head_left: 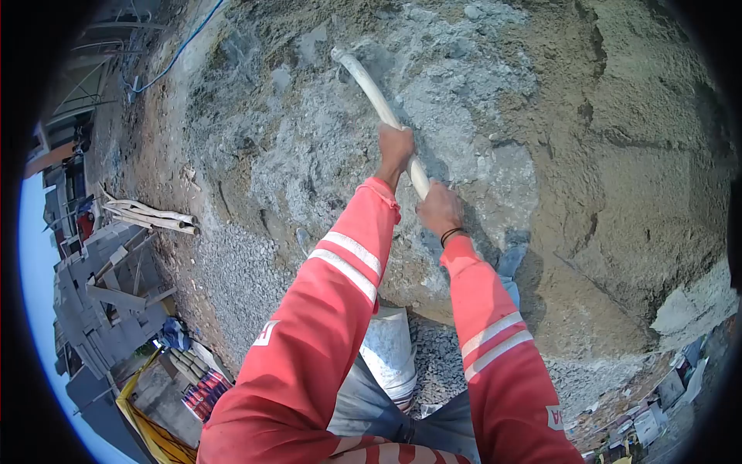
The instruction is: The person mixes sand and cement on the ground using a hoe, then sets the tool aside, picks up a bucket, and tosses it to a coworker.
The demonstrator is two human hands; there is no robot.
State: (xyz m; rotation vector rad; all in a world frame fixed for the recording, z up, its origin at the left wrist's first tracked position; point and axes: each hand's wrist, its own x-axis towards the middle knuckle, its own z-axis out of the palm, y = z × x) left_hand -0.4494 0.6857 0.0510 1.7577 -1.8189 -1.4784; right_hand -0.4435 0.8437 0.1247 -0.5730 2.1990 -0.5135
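A pale wooden handle (369,89) runs slantwise over a heap of grey, gravelly mix (309,147). My left hand (396,148) is wrapped round its middle. Closer to my body, my right hand (440,209) grips the lower end, with a dark band at the wrist. The handle's far end reaches the grey material at the upper middle; whatever tool head it has cannot be made out there.
Brown sand (626,178) spreads over the right side. Wooden poles (151,215) lie at the left, near stacked grey blocks (93,286). A blue hose (182,50) crosses the upper left. A whitish sack (388,352) is near my legs, beside gravel.
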